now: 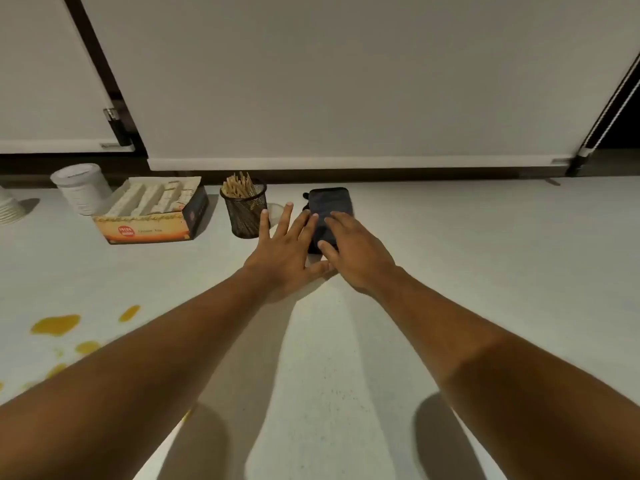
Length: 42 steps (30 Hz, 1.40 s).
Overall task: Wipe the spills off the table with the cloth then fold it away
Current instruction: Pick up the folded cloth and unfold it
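A dark folded cloth [329, 206] lies on the white table [450, 271] near the back edge. My right hand [356, 251] rests on its near half, fingers spread over the top and thumb at its near edge. My left hand [282, 251] lies flat and open just left of the cloth, its fingertips touching the cloth's left side. Yellow-orange spills [55, 323] dot the table at the near left, partly hidden by my left forearm.
A black mesh cup of wooden sticks [246, 211] stands just left of my left hand. Further left are an open cardboard box of sachets [152, 213], a white tub [81, 188] and stacked white cups [8, 207]. White roller blinds [346, 98] hang behind the table.
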Tool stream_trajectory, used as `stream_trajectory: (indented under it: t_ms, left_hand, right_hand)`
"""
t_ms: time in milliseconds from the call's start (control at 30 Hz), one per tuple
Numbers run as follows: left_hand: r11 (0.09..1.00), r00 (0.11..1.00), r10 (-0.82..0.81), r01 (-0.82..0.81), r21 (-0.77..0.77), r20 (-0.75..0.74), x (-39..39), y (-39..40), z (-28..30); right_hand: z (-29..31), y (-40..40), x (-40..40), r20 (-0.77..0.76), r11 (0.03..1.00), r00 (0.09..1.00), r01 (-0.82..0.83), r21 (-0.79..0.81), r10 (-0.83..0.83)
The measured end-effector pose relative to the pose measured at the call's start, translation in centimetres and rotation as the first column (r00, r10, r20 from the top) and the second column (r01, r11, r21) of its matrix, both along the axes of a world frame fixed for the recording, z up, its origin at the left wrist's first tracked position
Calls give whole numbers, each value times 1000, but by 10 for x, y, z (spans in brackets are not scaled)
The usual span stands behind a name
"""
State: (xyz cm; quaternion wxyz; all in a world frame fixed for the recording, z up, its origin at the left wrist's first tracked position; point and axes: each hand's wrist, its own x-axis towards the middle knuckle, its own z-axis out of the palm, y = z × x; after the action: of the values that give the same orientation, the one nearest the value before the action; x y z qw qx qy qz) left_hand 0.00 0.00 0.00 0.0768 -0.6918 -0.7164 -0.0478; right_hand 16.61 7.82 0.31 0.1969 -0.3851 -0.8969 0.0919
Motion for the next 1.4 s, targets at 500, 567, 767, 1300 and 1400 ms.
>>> stream_trajectory:
  t_ms: [500,567,767,1300,1400]
  left_hand:
    - [994,771,103,-99,-40,629,13,-22,15]
    - [989,718,23,-117,88,695,16,-34,29]
    - [972,781,-202,88,216,591,23,-60,102]
    - [897,154,99,414,-155,983,77,-158,144]
    - [923,99,92,366,-122,991,92,-165,147]
  right_hand:
    - [29,2,-11,-454,913,864,17,-407,-218]
    - [50,-3,3,-489,901,847,-28,-432,-208]
    - [111,-31,58,-484,716,870,-279,-641,-95]
    - [148,-120,142,-490,383,870,-469,-796,47]
    - [147,-127,149,-534,371,844,-485,-792,-38]
